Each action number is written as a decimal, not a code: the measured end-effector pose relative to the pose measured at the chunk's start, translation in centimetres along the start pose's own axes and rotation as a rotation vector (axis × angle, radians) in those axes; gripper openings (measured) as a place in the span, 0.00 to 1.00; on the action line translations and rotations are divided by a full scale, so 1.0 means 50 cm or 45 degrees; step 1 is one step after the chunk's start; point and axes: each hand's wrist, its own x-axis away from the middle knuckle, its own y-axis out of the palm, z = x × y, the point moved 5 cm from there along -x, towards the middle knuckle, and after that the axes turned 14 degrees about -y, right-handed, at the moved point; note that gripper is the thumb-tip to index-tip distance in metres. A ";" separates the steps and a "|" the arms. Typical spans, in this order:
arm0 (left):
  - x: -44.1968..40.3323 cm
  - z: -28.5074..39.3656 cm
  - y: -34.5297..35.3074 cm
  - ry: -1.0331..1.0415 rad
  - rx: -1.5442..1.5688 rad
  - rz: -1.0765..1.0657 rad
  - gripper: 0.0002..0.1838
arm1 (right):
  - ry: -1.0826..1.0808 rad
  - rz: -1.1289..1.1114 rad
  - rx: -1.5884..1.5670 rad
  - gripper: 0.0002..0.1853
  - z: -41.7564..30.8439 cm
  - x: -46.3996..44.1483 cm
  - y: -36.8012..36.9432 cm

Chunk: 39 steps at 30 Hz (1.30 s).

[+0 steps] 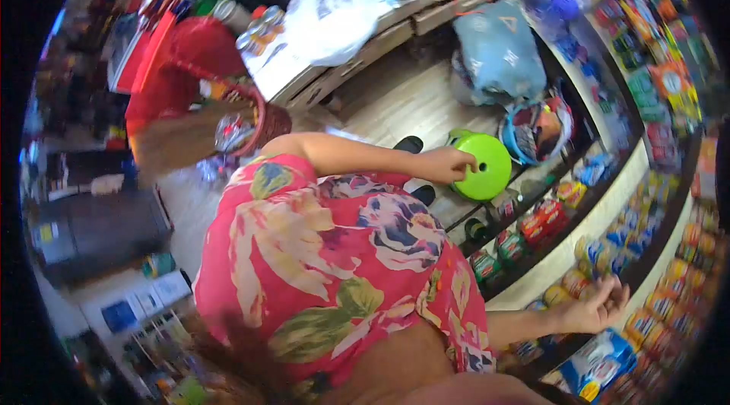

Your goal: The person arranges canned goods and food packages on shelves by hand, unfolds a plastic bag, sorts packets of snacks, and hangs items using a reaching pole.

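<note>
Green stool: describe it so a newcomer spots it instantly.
From the white-topped counter, cross the floor towards the packed shelves. By the blue basket, at the left hand, is the green stool. Its round lime top with a dark hole sets it apart from the open, filled basket.

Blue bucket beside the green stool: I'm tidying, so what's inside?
The blue bucket holds a jumble of dark and reddish items, too blurred to name. Whatever lies beneath the top ones is covered.
</note>
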 end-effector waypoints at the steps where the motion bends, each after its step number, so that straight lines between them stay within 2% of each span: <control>1: 0.025 -0.026 -0.032 -0.098 0.007 0.067 0.13 | 0.086 -0.106 -0.023 0.13 0.006 0.016 0.053; 2: 0.037 -0.024 -0.030 -0.235 -0.025 0.143 0.13 | 0.146 -0.275 -0.290 0.13 0.093 0.020 0.087; 4: 0.089 -0.030 -0.078 -0.388 -0.043 0.310 0.12 | 0.169 -0.801 -0.275 0.13 0.089 0.059 0.198; 5: 0.106 -0.023 -0.101 -0.427 -0.059 0.415 0.11 | 0.243 -0.967 -0.333 0.15 0.085 0.095 0.253; 6: 0.124 -0.018 -0.120 -0.464 -0.074 0.518 0.11 | 0.134 -1.347 -0.175 0.17 0.048 0.112 0.301; 7: 0.141 -0.028 -0.136 -0.466 -0.007 0.616 0.11 | -0.077 -1.580 -0.224 0.19 0.014 0.139 0.341; 8: 0.156 -0.041 -0.149 -0.462 0.056 0.706 0.11 | -0.382 -1.654 -0.363 0.21 0.009 0.181 0.371; 10: 0.186 -0.044 -0.171 -0.478 0.184 0.891 0.10 | -0.601 -2.042 -0.545 0.23 -0.050 0.236 0.416; 11: 0.208 -0.043 -0.190 -0.571 0.207 0.925 0.13 | -0.621 -2.164 -0.579 0.24 -0.084 0.258 0.442; 12: 0.252 -0.109 -0.263 -0.515 0.094 1.059 0.15 | -0.621 -2.311 -0.552 0.26 -0.159 0.324 0.516; 13: 0.279 -0.142 -0.307 -0.462 -0.062 1.216 0.17 | -0.510 -2.273 -0.654 0.26 -0.178 0.363 0.573; 15: 0.330 -0.175 -0.387 -0.543 -0.322 1.515 0.21 | -0.200 -2.156 -0.798 0.27 -0.201 0.414 0.674; 16: 0.340 -0.162 -0.390 -0.635 -0.170 1.630 0.25 | -0.012 -2.053 -0.875 0.29 -0.179 0.418 0.710; 17: 0.364 -0.184 -0.442 -0.705 -0.309 1.648 0.30 | 0.070 -1.845 -0.941 0.30 -0.188 0.461 0.793; 18: 0.368 -0.188 -0.472 -0.652 -0.486 1.568 0.32 | 0.145 -1.627 -1.021 0.32 -0.190 0.490 0.860; 19: 0.369 -0.189 -0.492 -0.595 -0.669 1.486 0.34 | 0.262 -1.571 -0.877 0.35 -0.223 0.496 0.905; 20: 0.357 -0.193 -0.501 -0.571 -0.732 1.421 0.35 | 0.158 -1.486 -0.791 0.37 -0.210 0.532 0.966; 21: 0.333 -0.192 -0.503 -0.549 -0.794 1.358 0.36 | 0.183 -1.394 -0.941 0.36 -0.191 0.591 1.029; 23: 0.280 -0.208 -0.512 -0.608 -0.821 1.279 0.36 | 0.340 -1.606 -0.880 0.32 -0.292 0.614 1.039; 25: 0.231 -0.260 -0.528 -0.766 -0.754 1.246 0.35 | 0.816 -2.066 -1.236 0.27 -0.415 0.620 1.008; 26: 0.221 -0.293 -0.547 -0.801 -0.252 1.076 0.32 | 0.659 -1.971 -1.461 0.20 -0.463 0.609 0.996; 28: 0.199 -0.328 -0.561 -0.806 0.731 0.665 0.26 | 0.337 -1.620 -1.332 0.18 -0.473 0.550 0.978; 29: 0.208 -0.313 -0.568 -0.607 1.004 0.664 0.24 | 0.180 -1.445 -1.262 0.17 -0.467 0.522 0.972; 31: 0.262 -0.239 -0.610 -0.180 1.533 0.657 0.20 | -0.189 -1.154 -0.984 0.23 -0.404 0.479 0.986; 32: 0.289 -0.226 -0.628 -0.039 1.609 0.579 0.20 | -0.234 -1.215 -0.955 0.29 -0.423 0.461 0.984; 33: 0.312 -0.208 -0.635 0.034 1.908 0.472 0.19 | -0.279 -1.277 -0.929 0.34 -0.443 0.448 0.983; 35: 0.347 -0.172 -0.638 0.208 2.489 0.238 0.18 | 0.251 -1.606 -1.402 0.41 -0.429 0.541 1.007; 36: 0.349 -0.173 -0.637 0.319 2.551 0.158 0.19 | 0.541 -1.759 -1.630 0.44 -0.437 0.585 1.013; 37: 0.358 -0.171 -0.635 0.342 2.578 0.173 0.19 | 0.758 -2.227 -1.681 0.42 -0.474 0.617 0.986; 39: 0.384 -0.168 -0.623 0.401 2.635 0.223 0.20 | 0.929 -2.742 -1.880 0.44 -0.482 0.755 0.931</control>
